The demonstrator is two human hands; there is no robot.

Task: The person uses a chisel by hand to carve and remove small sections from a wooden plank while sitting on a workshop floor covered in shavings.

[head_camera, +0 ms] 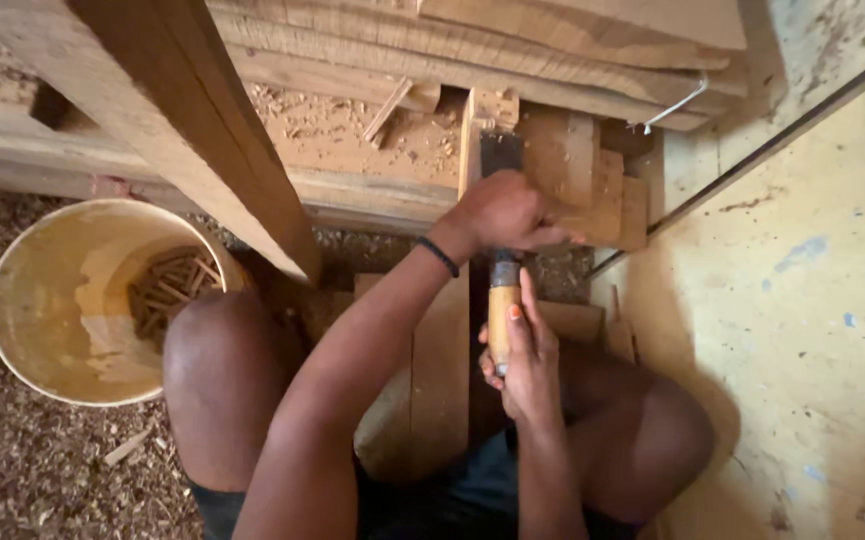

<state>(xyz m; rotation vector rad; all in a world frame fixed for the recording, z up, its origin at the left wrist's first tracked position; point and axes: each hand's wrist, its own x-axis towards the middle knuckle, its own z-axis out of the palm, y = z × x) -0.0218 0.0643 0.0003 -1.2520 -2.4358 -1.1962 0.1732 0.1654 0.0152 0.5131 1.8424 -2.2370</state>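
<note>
A chisel with a pale wooden handle [499, 310] and a dark flat blade [500, 155] points away from me at a wooden block [572, 165]. My left hand [507, 212] is closed over the chisel's metal neck just above the handle, a dark band on its wrist. My right hand [527, 360] wraps the lower part of the handle from the right side, thumb along the wood. The blade's tip lies against the wood beside an upright piece [487, 110]. My bare knees frame both hands.
A round pale bucket [22, 300] at the left holds several small wooden pegs. A thick slanted beam [192, 120] crosses the upper left. Stacked planks [552, 50] lie at the top. Sawdust and shavings cover the floor; a yellowish wall [812, 300] stands at the right.
</note>
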